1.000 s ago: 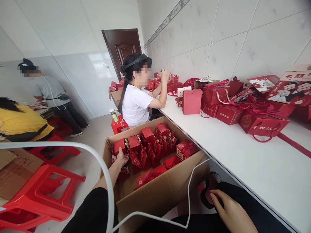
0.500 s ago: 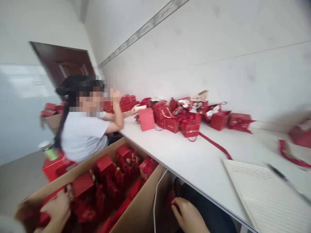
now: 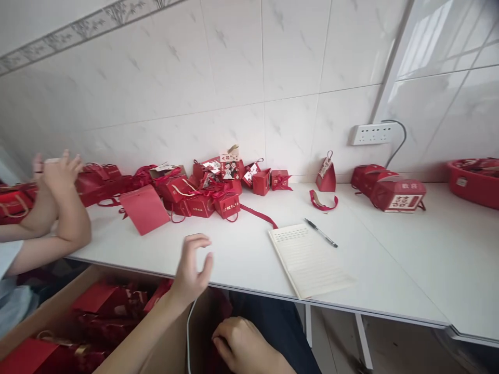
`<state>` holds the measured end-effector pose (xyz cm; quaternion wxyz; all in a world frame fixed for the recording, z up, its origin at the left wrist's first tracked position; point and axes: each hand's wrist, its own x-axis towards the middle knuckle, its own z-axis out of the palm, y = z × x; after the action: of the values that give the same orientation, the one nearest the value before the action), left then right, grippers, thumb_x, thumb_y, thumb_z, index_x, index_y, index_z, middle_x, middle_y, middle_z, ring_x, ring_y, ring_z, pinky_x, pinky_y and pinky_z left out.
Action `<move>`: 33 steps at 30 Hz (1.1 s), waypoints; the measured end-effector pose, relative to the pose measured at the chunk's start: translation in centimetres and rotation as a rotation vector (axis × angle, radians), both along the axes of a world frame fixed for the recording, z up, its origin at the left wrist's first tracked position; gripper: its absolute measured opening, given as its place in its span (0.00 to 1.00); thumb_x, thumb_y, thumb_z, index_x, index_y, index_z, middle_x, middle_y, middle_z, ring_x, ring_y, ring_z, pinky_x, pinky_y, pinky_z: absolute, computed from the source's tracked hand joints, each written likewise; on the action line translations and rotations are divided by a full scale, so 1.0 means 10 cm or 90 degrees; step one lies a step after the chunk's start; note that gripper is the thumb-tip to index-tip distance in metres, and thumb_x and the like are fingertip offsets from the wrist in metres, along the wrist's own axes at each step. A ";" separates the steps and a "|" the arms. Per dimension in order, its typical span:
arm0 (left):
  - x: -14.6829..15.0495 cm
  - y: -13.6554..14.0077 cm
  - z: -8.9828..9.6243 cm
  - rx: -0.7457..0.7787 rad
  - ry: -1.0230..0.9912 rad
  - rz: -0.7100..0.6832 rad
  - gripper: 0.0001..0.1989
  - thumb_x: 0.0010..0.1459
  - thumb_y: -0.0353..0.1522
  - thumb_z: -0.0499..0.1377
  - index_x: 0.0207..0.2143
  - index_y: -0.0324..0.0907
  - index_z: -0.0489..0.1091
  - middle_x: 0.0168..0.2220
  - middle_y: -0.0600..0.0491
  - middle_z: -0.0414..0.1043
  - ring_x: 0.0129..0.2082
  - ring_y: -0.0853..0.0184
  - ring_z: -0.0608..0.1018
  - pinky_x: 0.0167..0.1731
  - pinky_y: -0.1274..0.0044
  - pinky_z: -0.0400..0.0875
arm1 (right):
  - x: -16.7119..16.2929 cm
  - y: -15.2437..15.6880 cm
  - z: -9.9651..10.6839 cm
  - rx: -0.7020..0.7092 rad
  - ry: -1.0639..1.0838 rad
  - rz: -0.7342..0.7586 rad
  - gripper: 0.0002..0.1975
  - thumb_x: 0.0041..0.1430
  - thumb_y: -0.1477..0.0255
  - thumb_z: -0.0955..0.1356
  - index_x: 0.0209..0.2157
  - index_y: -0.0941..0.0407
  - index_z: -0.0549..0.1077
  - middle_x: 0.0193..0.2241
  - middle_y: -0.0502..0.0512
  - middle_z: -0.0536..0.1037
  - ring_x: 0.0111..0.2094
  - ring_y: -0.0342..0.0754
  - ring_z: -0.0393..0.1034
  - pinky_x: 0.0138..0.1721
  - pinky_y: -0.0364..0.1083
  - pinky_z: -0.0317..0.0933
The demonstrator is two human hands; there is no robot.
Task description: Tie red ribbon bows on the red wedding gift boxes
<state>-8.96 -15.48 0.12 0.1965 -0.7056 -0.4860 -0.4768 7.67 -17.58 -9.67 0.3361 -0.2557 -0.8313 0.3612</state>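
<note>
My left hand [image 3: 194,267] is raised over the front edge of the white table [image 3: 249,259], thumb and fingers apart in a C shape, holding nothing. Beyond it lie several red gift boxes with ribbons and cord handles, among them a plain red box [image 3: 144,209] and a red box with gold lettering [image 3: 227,206]. Below the table edge, my right hand [image 3: 245,344] rests by my dark-clothed leg, fingers curled together; no object shows in it, though its underside is hidden. A cardboard carton [image 3: 171,332] holding red boxes stands under my left forearm.
An open notebook [image 3: 307,259] and a pen [image 3: 322,232] lie on the table. Farther right are a ribbon strip [image 3: 323,206], red boxes [image 3: 401,195] and a red basket [image 3: 473,192]. A power strip [image 3: 372,134] is on the wall. At left, a co-worker's arms [image 3: 74,218] rest on the table.
My left hand has come up out of the carton, empty, to above the table edge. The view has swung right. My right hand stays low by my leg.
</note>
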 end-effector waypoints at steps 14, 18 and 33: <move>1.70 0.94 -0.56 0.008 0.225 -0.722 0.07 0.46 0.34 0.53 0.19 0.42 0.58 0.21 0.55 0.64 0.20 0.73 0.63 0.23 0.78 0.63 | 1.61 2.39 0.74 0.047 -0.358 -0.408 0.07 0.52 0.68 0.67 0.27 0.57 0.67 0.30 0.58 0.73 0.32 0.51 0.68 0.31 0.44 0.58; 1.68 1.02 -0.61 -0.046 0.040 -0.720 0.11 0.46 0.32 0.51 0.15 0.42 0.52 0.13 0.60 0.51 0.13 0.76 0.52 0.13 0.80 0.51 | 1.67 2.59 0.61 0.002 -0.393 -0.372 0.06 0.54 0.69 0.65 0.26 0.56 0.67 0.25 0.54 0.73 0.28 0.48 0.67 0.28 0.43 0.56; 1.50 1.07 -0.46 -0.341 -0.074 -0.595 0.13 0.50 0.26 0.48 0.18 0.43 0.45 0.15 0.59 0.46 0.16 0.74 0.51 0.13 0.79 0.48 | 1.50 2.34 0.48 -0.465 0.273 -0.259 0.18 0.48 0.61 0.71 0.36 0.57 0.65 0.27 0.54 0.76 0.29 0.46 0.71 0.35 0.45 0.66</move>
<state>6.07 -4.74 -4.51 -0.2501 -0.8445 -0.2351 -0.4110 22.63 5.85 -4.90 0.4523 -0.4345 -0.4949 0.6014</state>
